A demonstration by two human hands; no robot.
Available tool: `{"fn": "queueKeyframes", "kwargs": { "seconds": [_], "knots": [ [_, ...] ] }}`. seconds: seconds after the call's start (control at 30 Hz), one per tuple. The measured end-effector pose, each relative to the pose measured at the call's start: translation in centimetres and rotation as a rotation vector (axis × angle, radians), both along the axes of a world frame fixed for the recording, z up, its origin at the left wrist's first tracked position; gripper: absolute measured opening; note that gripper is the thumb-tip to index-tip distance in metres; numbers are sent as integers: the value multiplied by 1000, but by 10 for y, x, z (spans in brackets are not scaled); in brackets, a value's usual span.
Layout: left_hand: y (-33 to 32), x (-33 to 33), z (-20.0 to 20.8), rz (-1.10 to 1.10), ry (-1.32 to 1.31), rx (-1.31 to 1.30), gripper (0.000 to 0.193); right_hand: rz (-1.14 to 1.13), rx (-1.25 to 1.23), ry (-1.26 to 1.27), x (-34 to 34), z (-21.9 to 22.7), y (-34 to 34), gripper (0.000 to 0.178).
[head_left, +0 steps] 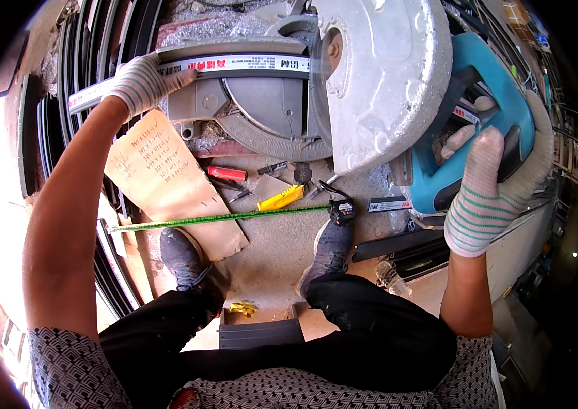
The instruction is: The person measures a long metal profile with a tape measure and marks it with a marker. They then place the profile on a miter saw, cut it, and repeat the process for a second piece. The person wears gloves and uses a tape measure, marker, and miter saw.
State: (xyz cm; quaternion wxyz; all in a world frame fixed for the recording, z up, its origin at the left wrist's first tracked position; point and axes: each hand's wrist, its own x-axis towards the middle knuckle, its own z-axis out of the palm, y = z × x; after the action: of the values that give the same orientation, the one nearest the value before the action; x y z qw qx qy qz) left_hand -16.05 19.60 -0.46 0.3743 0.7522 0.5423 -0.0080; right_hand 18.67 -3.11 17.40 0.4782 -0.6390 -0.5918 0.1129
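My left hand (pixel 140 85), in a white striped knit glove, is closed over a long metal profile (pixel 248 65) with a printed white film. The profile lies along the fence of a miter saw (pixel 265 102), and its right end meets the edge of the large grey blade guard (pixel 394 75). My gloved right hand (pixel 496 187) is wrapped around the saw's teal looped handle (pixel 471 51), right of the guard. The guard hides the blade.
A tape measure (pixel 342 212) lies by my right shoe, its green blade (pixel 234 217) drawn out leftward across a handwritten cardboard sheet (pixel 159 170). Between saw and shoes are a red-handled tool (pixel 227 173) and a yellow object (pixel 280 198). Dark profiles (pixel 69 75) stand at left.
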Motion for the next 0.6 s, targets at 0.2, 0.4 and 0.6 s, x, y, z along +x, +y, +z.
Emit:
{"fn": "queueKeyframes", "kwargs": {
  "seconds": [0.2, 0.4, 0.6],
  "knots": [
    [1, -3, -4, 7, -29, -26, 80, 2, -13, -7, 0, 1, 0, 54],
    [1, -2, -3, -12, -22, 1, 81, -9, -9, -29, -1, 2, 0, 54],
    [0, -2, 0, -32, 21, 22, 83, -8, 3, -61, -2, 1, 1, 53]
  ]
}}
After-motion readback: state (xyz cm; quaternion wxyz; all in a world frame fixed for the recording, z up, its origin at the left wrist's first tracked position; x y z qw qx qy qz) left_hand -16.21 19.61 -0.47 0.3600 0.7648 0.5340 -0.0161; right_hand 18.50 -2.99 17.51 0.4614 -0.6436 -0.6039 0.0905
